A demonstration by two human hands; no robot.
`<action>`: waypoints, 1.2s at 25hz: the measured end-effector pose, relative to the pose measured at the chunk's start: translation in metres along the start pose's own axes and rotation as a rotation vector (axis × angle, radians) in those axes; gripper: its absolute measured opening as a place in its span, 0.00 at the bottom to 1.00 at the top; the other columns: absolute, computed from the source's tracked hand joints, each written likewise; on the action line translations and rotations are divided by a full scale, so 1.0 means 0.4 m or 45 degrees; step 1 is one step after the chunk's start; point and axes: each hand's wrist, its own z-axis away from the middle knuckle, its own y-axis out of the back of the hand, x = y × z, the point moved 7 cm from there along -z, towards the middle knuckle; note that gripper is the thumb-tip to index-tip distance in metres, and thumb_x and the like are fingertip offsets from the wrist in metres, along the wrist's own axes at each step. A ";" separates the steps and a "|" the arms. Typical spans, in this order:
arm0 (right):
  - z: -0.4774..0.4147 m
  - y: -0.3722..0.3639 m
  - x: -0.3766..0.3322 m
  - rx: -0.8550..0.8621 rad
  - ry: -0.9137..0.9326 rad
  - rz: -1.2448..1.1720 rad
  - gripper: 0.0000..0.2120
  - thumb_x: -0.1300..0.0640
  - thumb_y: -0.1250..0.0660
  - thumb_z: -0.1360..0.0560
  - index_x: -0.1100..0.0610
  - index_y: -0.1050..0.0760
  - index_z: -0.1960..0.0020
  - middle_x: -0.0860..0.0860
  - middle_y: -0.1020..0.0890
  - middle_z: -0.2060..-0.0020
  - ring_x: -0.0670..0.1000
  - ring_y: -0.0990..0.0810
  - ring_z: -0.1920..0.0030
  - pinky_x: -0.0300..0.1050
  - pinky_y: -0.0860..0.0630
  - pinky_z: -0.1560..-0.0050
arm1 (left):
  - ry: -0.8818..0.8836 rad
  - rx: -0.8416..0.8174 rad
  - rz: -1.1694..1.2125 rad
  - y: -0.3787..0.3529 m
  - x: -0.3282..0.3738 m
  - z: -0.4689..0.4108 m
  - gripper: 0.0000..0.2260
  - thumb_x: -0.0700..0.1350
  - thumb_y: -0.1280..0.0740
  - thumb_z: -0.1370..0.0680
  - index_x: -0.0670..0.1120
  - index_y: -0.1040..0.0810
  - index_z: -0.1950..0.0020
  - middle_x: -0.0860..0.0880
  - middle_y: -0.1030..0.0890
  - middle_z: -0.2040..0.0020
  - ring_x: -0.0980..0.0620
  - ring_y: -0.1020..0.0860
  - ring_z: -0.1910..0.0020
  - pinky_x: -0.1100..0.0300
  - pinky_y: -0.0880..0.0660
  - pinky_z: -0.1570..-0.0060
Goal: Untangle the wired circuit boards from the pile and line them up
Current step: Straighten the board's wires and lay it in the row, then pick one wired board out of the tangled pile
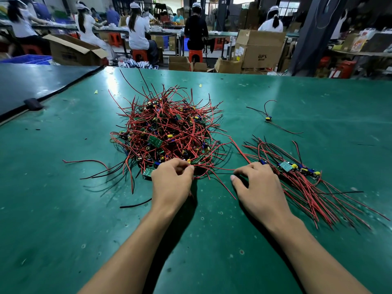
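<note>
Bright overhead light glares in pale streaks on the far tabletop [275, 98]; soft shadows, wide-angle edges bend, background workers [137, 28] blur.

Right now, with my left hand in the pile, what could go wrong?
Left hand pinches wires knotted into the pile: a pull could drag other boards along. A red wire runs from the pile toward the lined-up row beside the right hand; snagging it might scatter that row.
</note>
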 end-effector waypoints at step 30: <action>-0.016 0.054 0.000 0.393 -0.062 -1.207 0.08 0.59 0.32 0.19 0.54 0.17 0.44 0.47 0.13 0.56 0.47 0.14 0.59 0.37 0.22 0.55 | -0.255 -0.197 0.032 -0.075 0.074 0.060 0.24 0.40 0.30 0.24 0.49 0.29 0.29 0.53 0.21 0.38 0.59 0.20 0.48 0.59 0.26 0.39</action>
